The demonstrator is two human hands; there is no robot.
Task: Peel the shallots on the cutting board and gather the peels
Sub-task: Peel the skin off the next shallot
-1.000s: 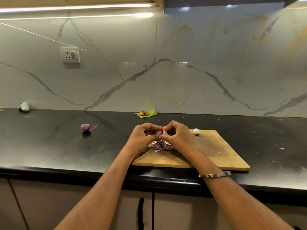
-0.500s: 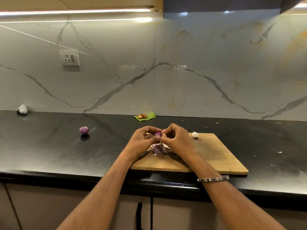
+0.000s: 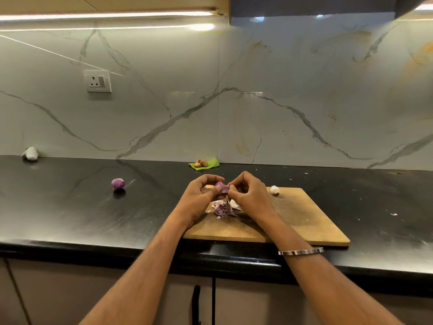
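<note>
Both hands' fingers hide most of the shallot [image 3: 220,186], so its long axis is hard to judge; a pointed tip seems to aim toward 12 o'clock. The left hand [image 3: 201,192] and right hand [image 3: 248,191] each keep a pinching grip on it above the cutting board [image 3: 304,219], over the peels [image 3: 223,208].

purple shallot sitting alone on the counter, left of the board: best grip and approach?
Take the purple shallot across its round middle, thumb on one side and fingertips opposite, coming down from above. It sits free on the black counter with nothing beside it, so every side is open. Its papery tip looks too thin to hold. The left hand is nearer, though both hands are now busy with another shallot.
</note>
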